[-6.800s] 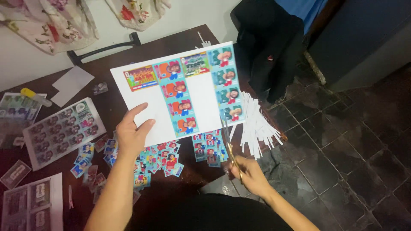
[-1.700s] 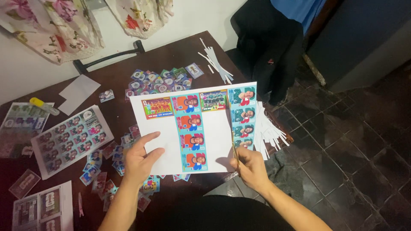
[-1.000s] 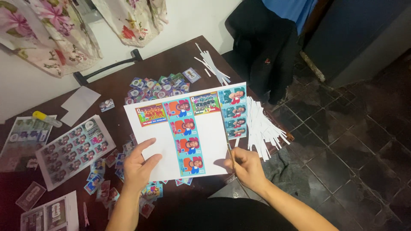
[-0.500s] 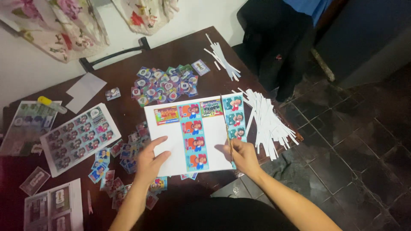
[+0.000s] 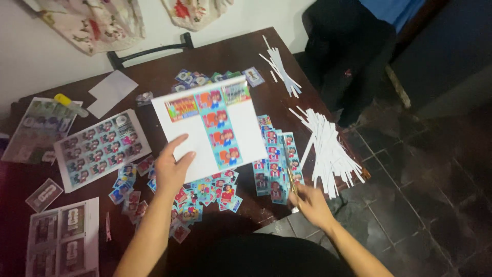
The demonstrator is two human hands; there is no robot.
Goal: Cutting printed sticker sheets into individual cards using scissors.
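My left hand (image 5: 173,165) holds a white sheet (image 5: 205,134) by its lower left corner, lifted and tilted over the dark wooden table (image 5: 241,54). The sheet carries a row and a column of colourful cartoon stickers. My right hand (image 5: 310,201) is at the table's near right edge, closed on a pair of scissors (image 5: 291,177) whose blades point away from me. Next to the blades, cut strips of stickers (image 5: 274,156) lie flat on the table, apart from the sheet.
White paper offcuts are piled at the right edge (image 5: 328,149) and far right (image 5: 279,64). Loose stickers lie in heaps near me (image 5: 205,190) and behind the sheet (image 5: 197,78). Uncut sticker sheets (image 5: 100,149), a yellow tube (image 5: 69,104) and a blank paper (image 5: 113,92) lie left.
The sheet's right sticker column has come off and now lies on the table. My left hand has carried the narrower sheet left and up; my right hand drew back with the scissors.
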